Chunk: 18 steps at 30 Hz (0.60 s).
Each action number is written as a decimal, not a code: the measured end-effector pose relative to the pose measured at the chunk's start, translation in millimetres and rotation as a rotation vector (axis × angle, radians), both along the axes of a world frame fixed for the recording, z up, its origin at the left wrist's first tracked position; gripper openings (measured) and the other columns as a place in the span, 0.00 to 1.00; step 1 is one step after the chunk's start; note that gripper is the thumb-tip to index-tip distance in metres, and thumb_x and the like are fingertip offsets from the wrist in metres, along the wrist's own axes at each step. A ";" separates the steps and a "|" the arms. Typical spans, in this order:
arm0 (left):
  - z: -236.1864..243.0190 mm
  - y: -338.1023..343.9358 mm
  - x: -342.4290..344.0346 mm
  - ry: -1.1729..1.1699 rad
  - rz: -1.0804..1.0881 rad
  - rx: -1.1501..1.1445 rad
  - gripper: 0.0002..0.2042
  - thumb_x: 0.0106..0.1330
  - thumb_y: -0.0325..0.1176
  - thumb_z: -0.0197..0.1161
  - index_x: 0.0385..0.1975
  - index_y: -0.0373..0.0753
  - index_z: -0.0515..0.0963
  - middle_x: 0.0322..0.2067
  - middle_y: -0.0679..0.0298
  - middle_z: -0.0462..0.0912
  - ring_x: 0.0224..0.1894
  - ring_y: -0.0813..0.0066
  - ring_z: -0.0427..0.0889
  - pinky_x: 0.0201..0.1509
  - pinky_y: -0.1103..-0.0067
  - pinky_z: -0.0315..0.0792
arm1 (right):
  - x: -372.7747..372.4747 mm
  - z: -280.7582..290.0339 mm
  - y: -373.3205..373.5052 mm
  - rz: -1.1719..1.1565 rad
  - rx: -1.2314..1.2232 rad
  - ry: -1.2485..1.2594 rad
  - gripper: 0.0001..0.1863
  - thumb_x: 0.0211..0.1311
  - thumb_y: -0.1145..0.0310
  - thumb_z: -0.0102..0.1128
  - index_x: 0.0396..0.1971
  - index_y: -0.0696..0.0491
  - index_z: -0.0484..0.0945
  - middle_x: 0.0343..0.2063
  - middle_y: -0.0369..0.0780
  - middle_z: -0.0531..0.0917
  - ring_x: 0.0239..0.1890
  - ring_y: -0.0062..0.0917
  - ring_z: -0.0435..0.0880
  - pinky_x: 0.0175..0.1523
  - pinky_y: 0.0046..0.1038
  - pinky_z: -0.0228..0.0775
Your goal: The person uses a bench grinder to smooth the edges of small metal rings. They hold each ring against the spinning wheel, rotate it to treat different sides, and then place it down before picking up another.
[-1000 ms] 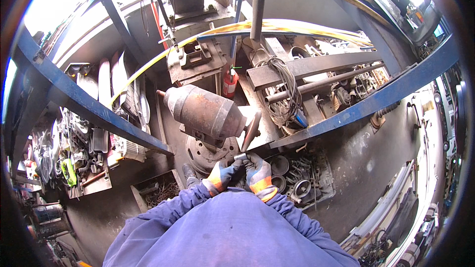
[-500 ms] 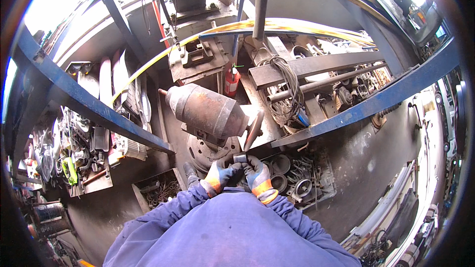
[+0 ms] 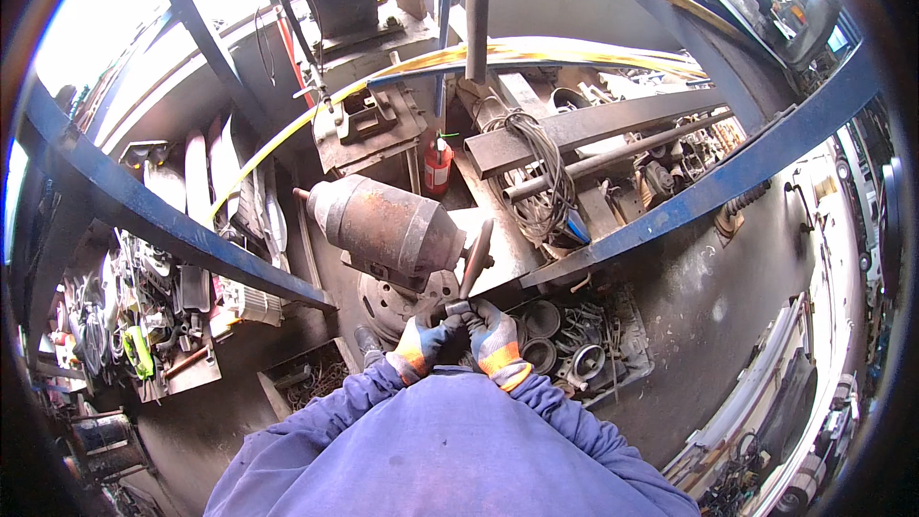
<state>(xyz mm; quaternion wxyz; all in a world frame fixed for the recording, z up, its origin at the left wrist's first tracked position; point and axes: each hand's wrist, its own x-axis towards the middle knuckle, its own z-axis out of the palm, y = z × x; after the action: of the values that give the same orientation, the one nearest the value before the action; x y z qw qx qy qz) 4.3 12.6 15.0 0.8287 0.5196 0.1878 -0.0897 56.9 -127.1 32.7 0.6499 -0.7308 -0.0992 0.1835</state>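
Gloved in grey, blue and orange, my left hand (image 3: 421, 337) and my right hand (image 3: 495, 333) meet in front of my chest. Between their fingertips is a short cylindrical metal piece (image 3: 459, 307), gripped from both sides. It is just below the edge of a grinding wheel (image 3: 475, 260); whether the two touch, I cannot tell. The wheel is at the right end of a rusty, barrel-shaped motor (image 3: 388, 227). Under the motor is a round steel wheel rim (image 3: 380, 304) with holes.
A tray of metal rings and scrap (image 3: 589, 354) lies right of my hands. A wooden box of chain-like scrap (image 3: 311, 375) is at left. Blue steel beams (image 3: 172, 220) cross both sides. A red fire extinguisher (image 3: 437, 168) stands beyond the motor, near a coiled cable (image 3: 541, 182).
The view has shifted slightly. The metal piece has turned in my fingers and now sits closer below the grinding wheel. Both hands still hold it.
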 end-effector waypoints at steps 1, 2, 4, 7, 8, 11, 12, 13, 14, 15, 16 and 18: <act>-1.7 -0.3 -0.5 -0.003 0.009 0.011 0.15 0.70 0.37 0.63 0.49 0.33 0.78 0.39 0.68 0.83 0.37 0.82 0.78 0.41 0.82 0.73 | -0.1 -3.8 -0.2 0.002 0.002 -0.012 0.07 0.67 0.73 0.58 0.41 0.58 0.83 0.33 0.37 0.87 0.35 0.18 0.82 0.45 0.22 0.74; -1.9 0.1 -2.2 0.002 0.003 0.026 0.15 0.70 0.37 0.63 0.49 0.33 0.78 0.39 0.68 0.83 0.37 0.82 0.78 0.41 0.82 0.73 | -0.3 -8.1 -0.5 0.004 0.005 -0.025 0.07 0.67 0.74 0.58 0.40 0.58 0.83 0.33 0.37 0.87 0.35 0.18 0.82 0.45 0.21 0.74; 5.9 0.7 -4.0 0.012 -0.007 0.055 0.16 0.70 0.38 0.62 0.50 0.34 0.78 0.39 0.68 0.83 0.37 0.82 0.77 0.42 0.82 0.72 | -0.7 -20.0 -2.2 0.016 -0.033 -0.052 0.07 0.66 0.74 0.58 0.40 0.58 0.82 0.33 0.38 0.87 0.35 0.18 0.83 0.45 0.21 0.74; 0.8 2.9 -5.3 0.039 -0.032 0.081 0.15 0.71 0.38 0.62 0.50 0.34 0.78 0.38 0.69 0.83 0.37 0.82 0.76 0.41 0.82 0.72 | -1.5 -24.3 -1.2 0.010 -0.042 -0.056 0.07 0.66 0.76 0.58 0.40 0.58 0.82 0.33 0.38 0.87 0.36 0.18 0.83 0.46 0.22 0.75; 1.2 3.3 -6.0 0.039 -0.030 0.075 0.16 0.70 0.38 0.62 0.50 0.34 0.78 0.38 0.69 0.82 0.37 0.82 0.76 0.41 0.82 0.72 | -2.0 -24.4 -0.5 0.004 -0.037 -0.051 0.07 0.66 0.76 0.58 0.40 0.58 0.82 0.33 0.38 0.87 0.36 0.18 0.83 0.46 0.22 0.75; 3.4 3.1 -7.9 0.051 -0.023 0.052 0.16 0.70 0.39 0.63 0.50 0.35 0.78 0.38 0.69 0.82 0.37 0.82 0.76 0.42 0.81 0.72 | -1.9 -16.8 0.3 0.018 -0.050 -0.045 0.07 0.66 0.77 0.57 0.40 0.59 0.83 0.35 0.39 0.87 0.37 0.19 0.84 0.47 0.22 0.75; -2.6 4.5 -8.4 0.059 -0.018 0.042 0.16 0.70 0.39 0.63 0.50 0.35 0.78 0.38 0.69 0.82 0.38 0.81 0.77 0.42 0.81 0.72 | -1.9 -13.6 1.2 0.022 -0.061 -0.061 0.08 0.65 0.77 0.57 0.40 0.59 0.82 0.35 0.39 0.87 0.37 0.19 0.84 0.48 0.22 0.75; -7.2 5.5 -9.3 0.067 -0.013 0.033 0.16 0.69 0.39 0.63 0.49 0.35 0.78 0.37 0.69 0.82 0.38 0.81 0.77 0.43 0.80 0.72 | -2.2 -10.6 2.3 0.027 -0.072 -0.076 0.08 0.65 0.78 0.57 0.41 0.59 0.82 0.35 0.39 0.87 0.37 0.20 0.84 0.48 0.22 0.75; -10.9 5.3 -10.2 0.051 -0.011 0.040 0.16 0.69 0.39 0.63 0.50 0.35 0.78 0.38 0.68 0.82 0.39 0.80 0.77 0.43 0.80 0.72 | -2.7 -9.4 3.0 0.032 -0.084 -0.091 0.08 0.65 0.78 0.57 0.41 0.59 0.82 0.36 0.40 0.88 0.38 0.20 0.84 0.48 0.22 0.75; -7.4 5.1 -8.9 0.033 -0.009 0.051 0.17 0.69 0.38 0.64 0.51 0.35 0.77 0.39 0.67 0.82 0.39 0.80 0.77 0.44 0.80 0.72 | -4.1 -11.1 2.6 0.028 -0.064 -0.060 0.08 0.65 0.78 0.57 0.42 0.59 0.82 0.37 0.40 0.88 0.39 0.20 0.84 0.49 0.23 0.75; -3.9 5.5 -8.7 0.016 -0.007 0.063 0.17 0.68 0.38 0.64 0.51 0.35 0.77 0.39 0.67 0.82 0.40 0.79 0.78 0.45 0.79 0.72 | -6.9 -14.7 0.1 0.025 -0.043 -0.029 0.09 0.65 0.77 0.57 0.43 0.60 0.82 0.37 0.40 0.88 0.39 0.21 0.84 0.49 0.23 0.75; 2.9 7.6 -11.9 0.008 -0.042 0.114 0.18 0.67 0.37 0.64 0.53 0.35 0.75 0.42 0.65 0.82 0.42 0.78 0.78 0.47 0.79 0.73 | -11.3 -10.1 -7.3 0.045 -0.025 -0.016 0.11 0.66 0.76 0.58 0.45 0.60 0.81 0.40 0.40 0.87 0.42 0.21 0.84 0.51 0.24 0.74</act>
<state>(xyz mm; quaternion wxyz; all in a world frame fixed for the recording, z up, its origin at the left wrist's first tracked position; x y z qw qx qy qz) -7.6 20.2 17.9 0.7950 0.5693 0.1850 -0.0983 45.6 -134.4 22.6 0.6355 -0.7380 -0.1186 0.1933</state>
